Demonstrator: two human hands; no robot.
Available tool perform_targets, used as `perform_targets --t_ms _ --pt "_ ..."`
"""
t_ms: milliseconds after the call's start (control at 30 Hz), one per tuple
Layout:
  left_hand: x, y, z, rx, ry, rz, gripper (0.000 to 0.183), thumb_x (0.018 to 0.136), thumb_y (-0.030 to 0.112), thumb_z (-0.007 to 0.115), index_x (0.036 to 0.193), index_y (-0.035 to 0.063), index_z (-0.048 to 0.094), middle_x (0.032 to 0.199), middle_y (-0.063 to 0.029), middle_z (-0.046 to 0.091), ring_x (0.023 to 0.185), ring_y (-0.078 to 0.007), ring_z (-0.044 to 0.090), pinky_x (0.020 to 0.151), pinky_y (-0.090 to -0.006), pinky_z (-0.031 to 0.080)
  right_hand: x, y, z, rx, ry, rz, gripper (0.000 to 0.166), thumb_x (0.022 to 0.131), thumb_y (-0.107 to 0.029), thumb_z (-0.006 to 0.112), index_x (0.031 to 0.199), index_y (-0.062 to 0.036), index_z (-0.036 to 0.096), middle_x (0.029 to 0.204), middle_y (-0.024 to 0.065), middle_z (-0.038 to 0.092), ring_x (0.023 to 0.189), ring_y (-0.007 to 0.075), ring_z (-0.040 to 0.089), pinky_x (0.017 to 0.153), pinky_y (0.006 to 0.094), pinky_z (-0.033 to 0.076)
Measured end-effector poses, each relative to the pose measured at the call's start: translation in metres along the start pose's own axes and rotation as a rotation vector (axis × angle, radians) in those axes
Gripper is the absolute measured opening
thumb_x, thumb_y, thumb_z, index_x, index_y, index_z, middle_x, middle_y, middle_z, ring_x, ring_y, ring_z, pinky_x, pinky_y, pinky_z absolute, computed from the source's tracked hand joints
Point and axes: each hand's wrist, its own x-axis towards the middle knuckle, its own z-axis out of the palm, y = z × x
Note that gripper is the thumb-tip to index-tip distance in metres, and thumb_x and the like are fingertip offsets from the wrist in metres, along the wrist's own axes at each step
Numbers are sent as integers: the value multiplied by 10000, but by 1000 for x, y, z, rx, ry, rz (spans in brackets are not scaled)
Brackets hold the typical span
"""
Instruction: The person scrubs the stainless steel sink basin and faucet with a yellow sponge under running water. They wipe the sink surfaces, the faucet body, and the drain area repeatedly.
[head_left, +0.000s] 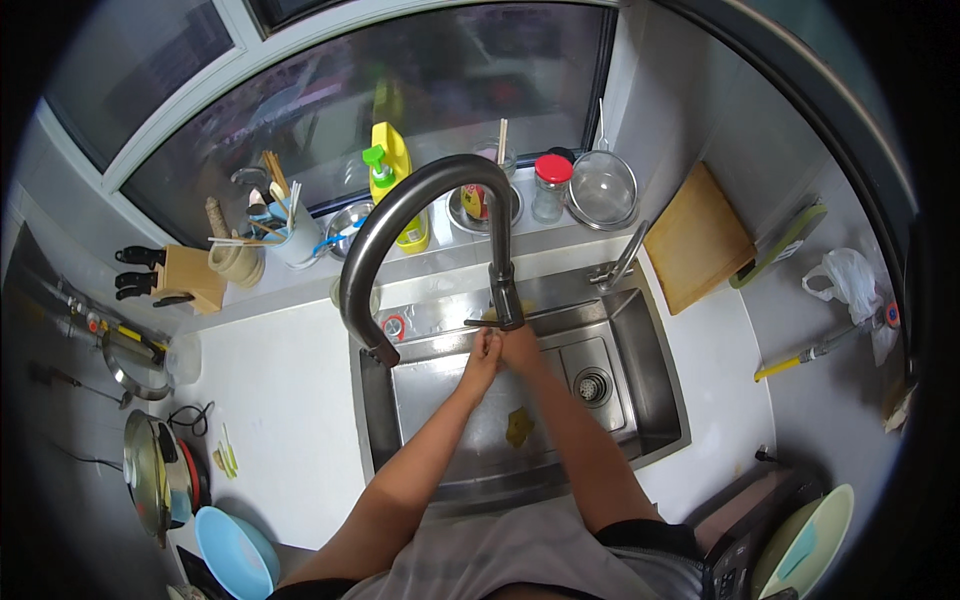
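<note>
Both hands are close together over the stainless steel sink (450, 457), by the base of a dark arched kitchen faucet (361, 259). My left hand (484, 361) is just below the faucet's lever (481, 323), fingers bent towards the other hand. My right hand (519, 349) is partly covered by the faucet body, so its fingers are hidden. Whether either hand grips something cannot be made out. A small yellowish thing shows behind the faucet body, too covered to name. On the sink floor, between my forearms, lies a limp yellow-brown piece (519, 427).
The drain (592, 386) is at the right of the sink. Along the sill stand a yellow detergent bottle (391, 154), a red-lidded jar (552, 187) and a knife block (191, 277). A wooden cutting board (701, 240) leans at right. A blue basin (236, 555) sits lower left.
</note>
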Motion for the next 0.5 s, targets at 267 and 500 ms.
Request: perform_targets --t_ms 267,500 --pt "14 -14 -37 -295 235 -40 206 929 149 424 1104 84 512 979 -51 550 896 -144 519 789 -263 429 -47 13 37 345 -22 -172 521 814 -199 640 1237 7 416 1148 167 531 1015 325 555 829 419 464" --pt "67 33 -21 171 -67 319 357 941 229 443 1262 74 422 1123 -87 553 969 -151 519 834 -302 436 -29 -8 22 730 60 208 328 912 -200 547 1181 -32 467 1003 89 588 855 173 613 685 297 502"
